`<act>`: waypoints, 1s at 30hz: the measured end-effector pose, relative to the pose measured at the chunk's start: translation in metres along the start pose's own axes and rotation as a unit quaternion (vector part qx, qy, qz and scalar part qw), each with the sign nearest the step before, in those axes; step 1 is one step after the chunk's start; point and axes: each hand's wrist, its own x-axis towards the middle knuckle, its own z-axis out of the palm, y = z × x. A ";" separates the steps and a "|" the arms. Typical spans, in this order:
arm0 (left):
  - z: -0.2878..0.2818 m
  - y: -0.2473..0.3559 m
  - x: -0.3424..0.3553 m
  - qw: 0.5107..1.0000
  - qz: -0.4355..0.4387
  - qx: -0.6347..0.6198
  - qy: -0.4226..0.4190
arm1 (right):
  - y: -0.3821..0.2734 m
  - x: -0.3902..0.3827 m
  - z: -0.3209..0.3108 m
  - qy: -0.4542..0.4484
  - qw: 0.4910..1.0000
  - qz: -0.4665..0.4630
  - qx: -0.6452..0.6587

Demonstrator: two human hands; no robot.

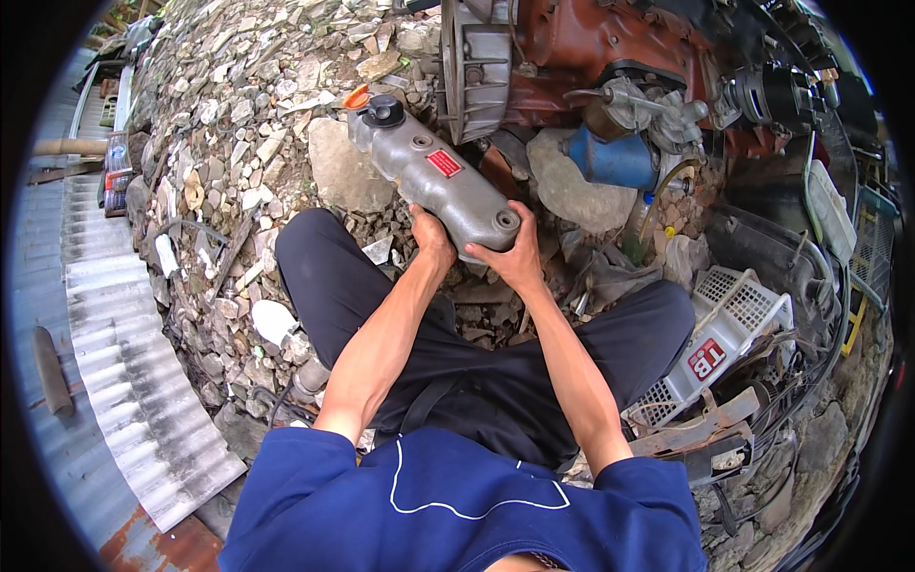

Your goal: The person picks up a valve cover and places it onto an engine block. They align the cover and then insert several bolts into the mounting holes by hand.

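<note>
Between my two hands I hold a long grey metal valve cover [400, 153] in front of my knees. A black filler cap [385, 111] sits on its far end, and a red label [444, 163] is stuck on its top. My left hand [432, 234] grips the left side low down, the fingers partly hidden beneath it. My right hand [518, 250] wraps the near right end, thumb on the near edge. Beyond the far end shows an orange piece [356, 96]. A large flat stone [345, 172] lies under or just behind the cover's left side.
A red-brown engine [600, 48] with a grey bell housing [479, 71] stands ahead right. By it are a blue oil filter [610, 160] and another big stone [581, 191]. A grey plastic crate [729, 329] sits beside my right knee. Corrugated sheets [133, 362] border the rubble left.
</note>
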 end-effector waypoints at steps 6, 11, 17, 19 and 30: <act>0.011 0.013 -0.014 0.995 0.014 0.074 0.060 | -0.020 0.013 -0.024 -0.070 0.991 0.064 0.099; 0.027 0.012 -0.042 0.996 0.007 0.051 0.066 | -0.003 0.014 -0.035 -0.059 0.970 0.099 0.215; 0.040 0.014 -0.070 0.997 0.022 0.071 0.016 | -0.017 0.006 -0.035 0.080 0.985 -0.024 0.151; 0.042 0.012 -0.079 0.994 0.034 0.103 0.011 | -0.029 0.003 -0.038 0.092 0.979 -0.034 0.176; 0.065 -0.002 -0.115 0.995 0.067 0.060 -0.034 | -0.052 0.010 -0.095 0.036 0.972 -0.226 -0.043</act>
